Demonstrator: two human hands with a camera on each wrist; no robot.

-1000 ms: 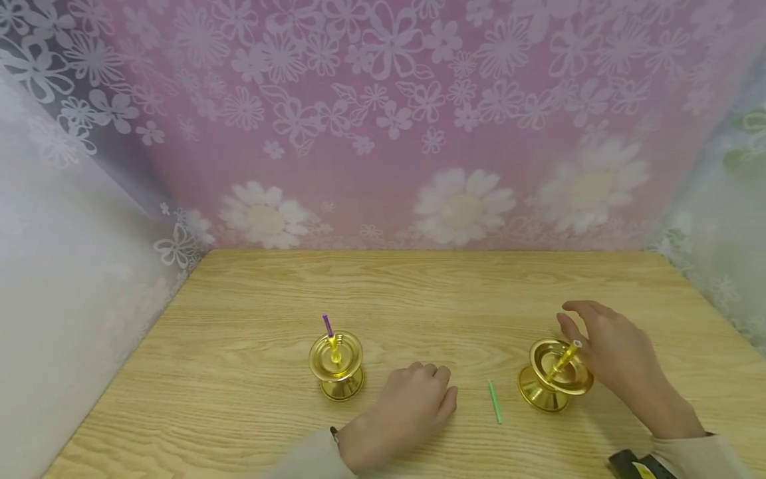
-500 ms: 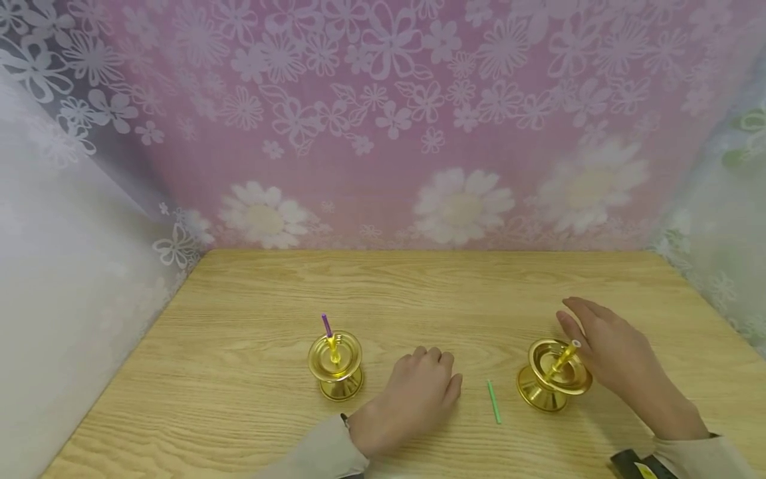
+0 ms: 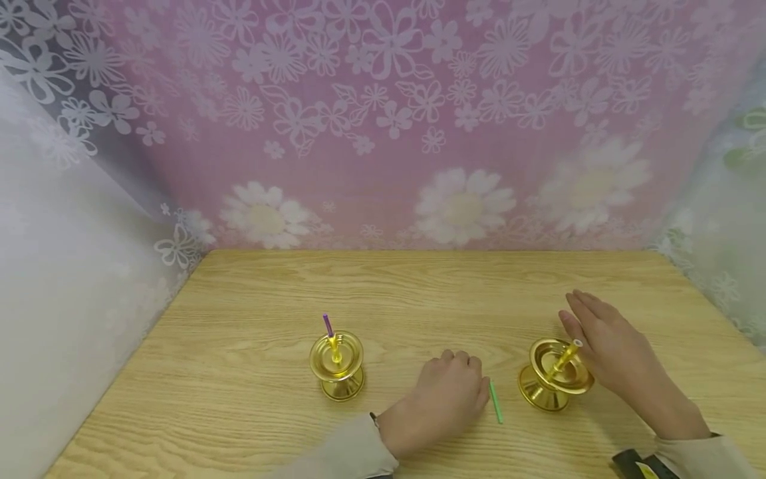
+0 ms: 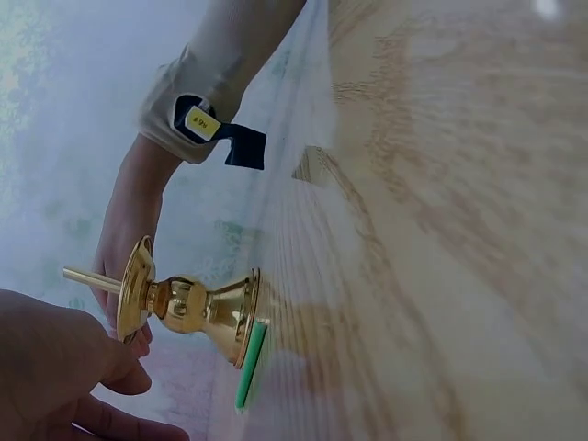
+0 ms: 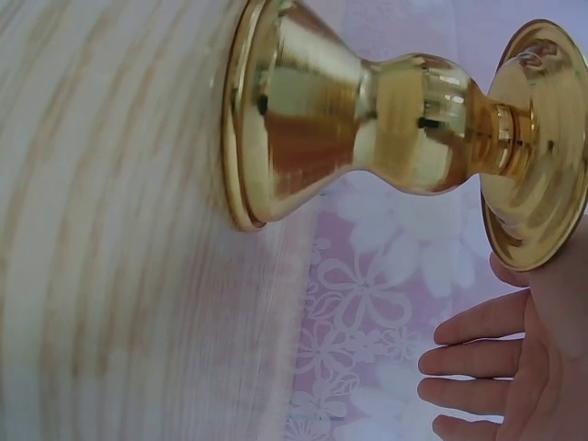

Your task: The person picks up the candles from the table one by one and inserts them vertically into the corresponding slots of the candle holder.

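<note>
My left hand (image 3: 445, 402) is low over the table, its thumb side beside a thin green stick (image 3: 496, 402). In the left wrist view its thumb and fingers (image 4: 119, 423) are apart with nothing between them, short of the stick. To the stick's right stands a brass candle holder (image 3: 543, 392) with a hollow gold tube (image 3: 565, 357) rising from its dish. My right hand (image 3: 619, 352) is just right of that holder; the right wrist view shows its fingers (image 5: 473, 358) extended and holding nothing. Whether it touches the dish I cannot tell.
A second brass holder (image 3: 342, 384) stands to the left, with a thin purple stick (image 3: 328, 324) upright in its tube. The wood-grain table (image 3: 383, 286) ends at a pink flowered cloth (image 3: 371, 166). Pale cloth hangs along both sides.
My left hand has moved right, up to the green stick. The right hand stays beside its holder, its fingers straighter than before. Both holders and the stick have not moved.
</note>
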